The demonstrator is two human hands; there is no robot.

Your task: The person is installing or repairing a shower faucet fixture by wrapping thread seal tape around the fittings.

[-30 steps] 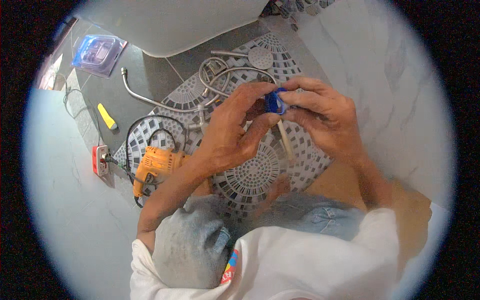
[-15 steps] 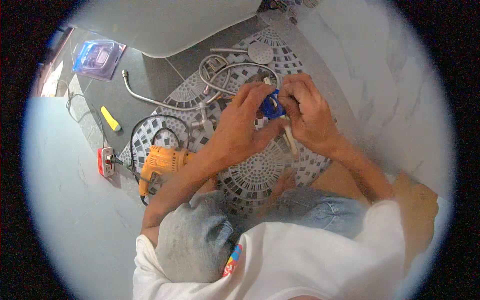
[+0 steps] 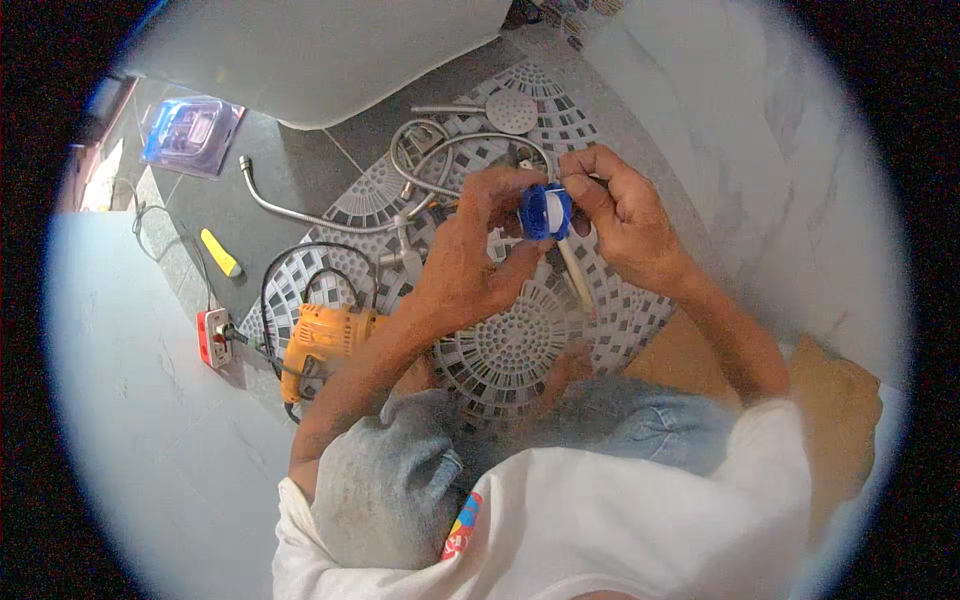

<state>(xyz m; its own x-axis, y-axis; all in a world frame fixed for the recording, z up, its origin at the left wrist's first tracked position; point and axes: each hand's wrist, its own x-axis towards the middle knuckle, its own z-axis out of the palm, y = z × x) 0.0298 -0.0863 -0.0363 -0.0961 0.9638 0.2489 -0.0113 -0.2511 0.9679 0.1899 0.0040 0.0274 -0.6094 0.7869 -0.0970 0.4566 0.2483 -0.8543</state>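
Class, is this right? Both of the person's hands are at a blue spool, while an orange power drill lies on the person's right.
Not quite: the head view shows the orange power drill on the person's left. The left hand and right hand are indeed at the blue spool.

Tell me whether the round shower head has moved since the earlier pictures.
No: the round shower head lies at the same spot on the mosaic floor; only the view has shifted slightly.
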